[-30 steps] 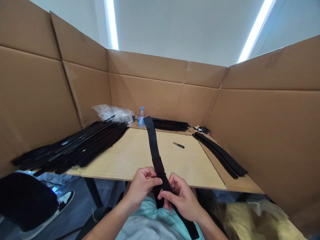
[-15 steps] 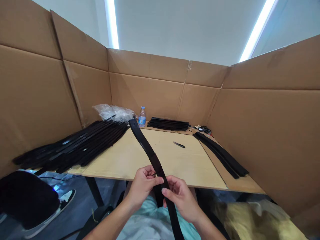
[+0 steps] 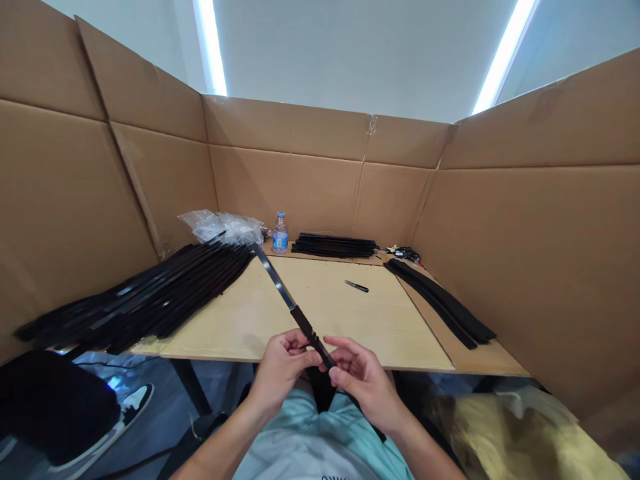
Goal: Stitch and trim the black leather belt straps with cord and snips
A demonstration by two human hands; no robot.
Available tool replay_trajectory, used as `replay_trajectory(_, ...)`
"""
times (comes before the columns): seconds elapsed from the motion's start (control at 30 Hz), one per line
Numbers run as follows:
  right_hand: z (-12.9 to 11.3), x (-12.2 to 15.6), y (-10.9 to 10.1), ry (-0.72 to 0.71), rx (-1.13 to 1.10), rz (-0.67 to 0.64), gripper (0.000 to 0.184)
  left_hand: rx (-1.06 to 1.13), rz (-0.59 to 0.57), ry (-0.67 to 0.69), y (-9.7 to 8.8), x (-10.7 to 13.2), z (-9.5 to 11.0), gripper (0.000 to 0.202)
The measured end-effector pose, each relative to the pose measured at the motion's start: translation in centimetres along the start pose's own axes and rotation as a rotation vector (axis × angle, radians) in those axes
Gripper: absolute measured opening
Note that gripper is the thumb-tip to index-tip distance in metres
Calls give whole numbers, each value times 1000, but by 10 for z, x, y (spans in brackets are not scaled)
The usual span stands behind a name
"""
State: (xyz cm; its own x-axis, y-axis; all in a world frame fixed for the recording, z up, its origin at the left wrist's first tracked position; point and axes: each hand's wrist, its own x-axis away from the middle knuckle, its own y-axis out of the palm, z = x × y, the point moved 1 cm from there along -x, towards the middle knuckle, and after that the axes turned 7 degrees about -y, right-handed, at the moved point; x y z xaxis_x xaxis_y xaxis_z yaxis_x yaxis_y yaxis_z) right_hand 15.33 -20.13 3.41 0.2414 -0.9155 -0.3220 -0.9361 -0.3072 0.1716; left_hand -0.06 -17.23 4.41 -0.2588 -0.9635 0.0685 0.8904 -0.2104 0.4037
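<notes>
A long black strap (image 3: 286, 299) runs from my hands up and to the left over the table, seen almost edge-on, its far end near the big pile of black straps (image 3: 145, 295). My left hand (image 3: 283, 366) pinches the strap's near part between thumb and fingers at the table's front edge. My right hand (image 3: 361, 383) grips the same strap just to the right, thumb on top. The strap's lower end hangs down between my knees, mostly hidden.
A wooden table (image 3: 380, 333) stands inside tall cardboard walls (image 3: 525, 253). Smaller strap stacks lie at the back (image 3: 334, 245) and along the right side (image 3: 440, 301). A small knife (image 3: 357, 286), a water bottle (image 3: 280, 234) and crumpled plastic (image 3: 223, 227) are also on it. A shoe (image 3: 131, 400) shows lower left.
The strap's far end has swung from the middle towards the left pile and the strap has turned edge-on. Both hands keep their grip near the table edge.
</notes>
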Motion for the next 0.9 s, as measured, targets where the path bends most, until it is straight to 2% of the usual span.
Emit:
replay_trajectory(0.07, 2, -1, -1, 15, 12, -38, 46, -25, -75, -13, 1, 1, 0, 41)
replay_trajectory(0.13, 5, -1, 0, 23, 59, -67, 34, -52, -106, -18, 1, 2, -1, 38)
replay_trajectory(0.2, 6, 1, 2, 45, 81, -58, 32, -69, -95, -27, 1, 3, -3, 32)
replay_trajectory(0.37, 7, 5, 6, 85, 53, -80, 37, -23, -96, -83, 0, 3, -5, 39)
replay_trajectory(0.43, 5, 5, 7, 48, 50, -88, 36, 4, -57, -50, -1, 0, -4, 40)
replay_trajectory(0.57, 3, 2, 6, 6, -54, -69, 33, 0, 134, 44, -5, -4, -2, 41)
replay_trajectory(0.63, 4, 1, 6, 14, -108, -23, 32, -43, 162, 55, -5, -4, -2, 38)
replay_trajectory(0.77, 8, 1, 7, 40, -105, -1, 45, -74, 8, 12, -1, 0, -3, 35)
replay_trajectory(0.83, 10, 2, 8, 43, -50, -31, 38, -55, -40, -9, 1, 1, -3, 36)
replay_trajectory(0.9, 11, 3, 10, 40, -18, -20, 35, -22, -41, -26, 2, 2, -3, 30)
